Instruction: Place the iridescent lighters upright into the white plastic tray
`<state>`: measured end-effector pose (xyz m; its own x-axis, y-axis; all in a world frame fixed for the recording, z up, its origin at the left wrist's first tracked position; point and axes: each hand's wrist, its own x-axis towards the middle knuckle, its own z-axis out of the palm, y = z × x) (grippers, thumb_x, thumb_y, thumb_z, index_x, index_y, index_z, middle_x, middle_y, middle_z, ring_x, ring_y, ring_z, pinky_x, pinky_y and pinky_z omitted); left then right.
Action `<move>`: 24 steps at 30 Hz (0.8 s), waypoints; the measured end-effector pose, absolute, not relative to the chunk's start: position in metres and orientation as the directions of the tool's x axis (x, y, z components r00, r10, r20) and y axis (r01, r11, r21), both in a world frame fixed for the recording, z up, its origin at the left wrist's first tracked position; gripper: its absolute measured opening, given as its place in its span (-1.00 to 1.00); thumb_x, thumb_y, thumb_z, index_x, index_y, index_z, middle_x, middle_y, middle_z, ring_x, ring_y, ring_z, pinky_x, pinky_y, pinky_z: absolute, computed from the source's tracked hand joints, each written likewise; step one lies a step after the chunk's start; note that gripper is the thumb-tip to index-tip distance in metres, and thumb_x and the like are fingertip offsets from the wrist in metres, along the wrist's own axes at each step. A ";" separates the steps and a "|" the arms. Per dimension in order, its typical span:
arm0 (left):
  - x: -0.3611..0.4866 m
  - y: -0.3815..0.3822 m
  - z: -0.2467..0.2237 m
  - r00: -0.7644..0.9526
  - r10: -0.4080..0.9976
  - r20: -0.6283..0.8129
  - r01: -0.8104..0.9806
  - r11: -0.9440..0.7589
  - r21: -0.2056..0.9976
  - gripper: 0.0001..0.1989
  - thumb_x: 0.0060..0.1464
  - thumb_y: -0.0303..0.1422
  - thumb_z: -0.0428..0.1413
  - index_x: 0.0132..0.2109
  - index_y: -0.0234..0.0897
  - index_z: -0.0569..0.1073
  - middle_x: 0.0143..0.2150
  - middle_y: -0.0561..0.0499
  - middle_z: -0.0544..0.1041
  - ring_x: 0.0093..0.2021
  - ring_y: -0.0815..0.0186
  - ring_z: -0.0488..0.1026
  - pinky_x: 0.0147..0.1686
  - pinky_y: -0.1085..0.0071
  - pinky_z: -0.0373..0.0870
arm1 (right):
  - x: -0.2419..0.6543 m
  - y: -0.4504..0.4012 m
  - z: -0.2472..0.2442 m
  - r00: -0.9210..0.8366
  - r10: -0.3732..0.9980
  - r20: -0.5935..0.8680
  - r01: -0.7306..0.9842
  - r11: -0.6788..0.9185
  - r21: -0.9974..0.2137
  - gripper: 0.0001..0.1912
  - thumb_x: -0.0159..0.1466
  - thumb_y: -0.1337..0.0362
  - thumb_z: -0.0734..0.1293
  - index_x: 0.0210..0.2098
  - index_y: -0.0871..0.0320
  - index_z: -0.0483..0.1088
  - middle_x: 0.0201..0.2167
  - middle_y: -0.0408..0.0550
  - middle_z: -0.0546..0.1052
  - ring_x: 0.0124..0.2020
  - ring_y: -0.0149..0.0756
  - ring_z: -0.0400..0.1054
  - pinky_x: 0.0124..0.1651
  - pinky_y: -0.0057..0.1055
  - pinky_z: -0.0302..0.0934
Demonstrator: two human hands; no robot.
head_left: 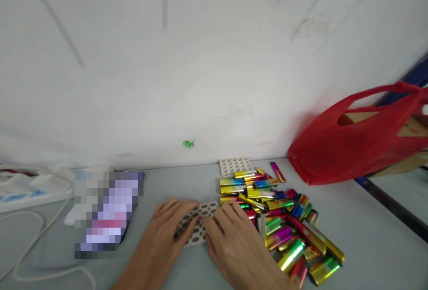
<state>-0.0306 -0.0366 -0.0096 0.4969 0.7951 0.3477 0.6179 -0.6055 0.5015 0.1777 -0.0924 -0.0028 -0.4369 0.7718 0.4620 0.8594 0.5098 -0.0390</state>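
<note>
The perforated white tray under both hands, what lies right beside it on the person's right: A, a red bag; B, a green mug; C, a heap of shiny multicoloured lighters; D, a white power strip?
C: the heap of shiny lighters lies just right of the tray, against the right hand.

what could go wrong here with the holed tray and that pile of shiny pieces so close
1. The right hand lies against the loose pile of shiny pieces; a nudge could scatter them.
2. The white holed tray lies flat under both hands, left hand included, and could slide on the smooth grey table.
</note>
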 end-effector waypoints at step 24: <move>-0.031 -0.039 -0.010 0.571 0.734 0.368 0.599 -0.679 0.425 -0.80 0.44 -0.38 0.18 0.10 -0.03 0.61 0.01 0.04 0.76 -0.01 0.10 0.69 0.08 0.15 0.63 | 0.180 -0.086 -0.014 -0.442 0.680 0.585 0.838 0.546 -0.002 -0.95 0.40 0.37 0.40 -0.21 0.11 0.46 -0.31 -0.08 0.57 -0.22 -0.08 0.42 0.06 -0.14 0.24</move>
